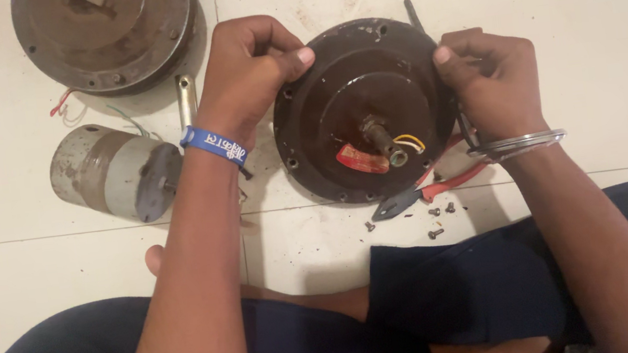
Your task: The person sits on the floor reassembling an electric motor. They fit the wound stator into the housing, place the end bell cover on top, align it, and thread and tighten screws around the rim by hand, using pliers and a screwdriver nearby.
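Head view: left hand [249, 69] and right hand [490, 79] are clamped on opposite rims of the dark round motor housing [351, 84], bracing it flat on the tiled floor [614, 20], shaft [379, 138] upward, with loose screws [435, 221] and red-handled pliers [431, 188] beside its near edge.

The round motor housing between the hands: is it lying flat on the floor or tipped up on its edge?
Flat: the housing shows its full round face, shaft pointing up at the camera.

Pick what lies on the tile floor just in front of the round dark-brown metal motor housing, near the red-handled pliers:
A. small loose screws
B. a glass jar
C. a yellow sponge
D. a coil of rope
A: several small loose screws lie on the floor beside the red-handled pliers, below the round dark-brown metal motor housing.
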